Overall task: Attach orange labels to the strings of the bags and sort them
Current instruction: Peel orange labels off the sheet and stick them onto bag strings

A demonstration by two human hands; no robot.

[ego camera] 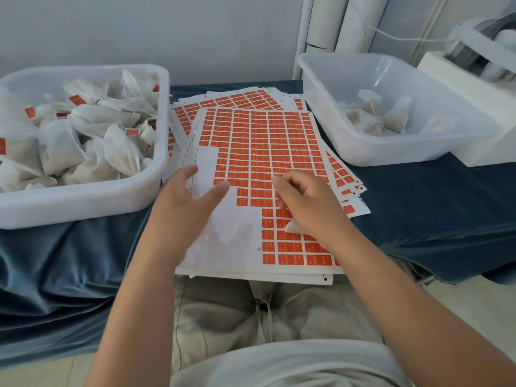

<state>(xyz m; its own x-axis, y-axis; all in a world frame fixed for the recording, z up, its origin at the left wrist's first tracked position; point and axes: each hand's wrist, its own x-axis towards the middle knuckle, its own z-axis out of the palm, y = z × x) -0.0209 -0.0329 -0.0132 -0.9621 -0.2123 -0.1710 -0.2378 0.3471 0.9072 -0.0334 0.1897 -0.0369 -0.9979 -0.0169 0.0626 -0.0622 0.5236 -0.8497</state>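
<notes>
Label sheet (259, 152) is pinned by spread left hand (192, 199); bag (292, 227) is gripped by right hand (307, 208); peeling is judged in hand; a clean pinch is needed.

A plain pale grey wall (139, 29) spans 10 to 12 o'clock. White vertical pipes (325, 20) stand against it at 1 o'clock. A blue cloth (432, 219) covers the work surface. Pale floor (480, 308) shows at 4 o'clock. Lighting is soft and even.

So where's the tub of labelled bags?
Head view, left side: the white tub sits on the blue cloth, beside the label sheets and the left hand.
</notes>
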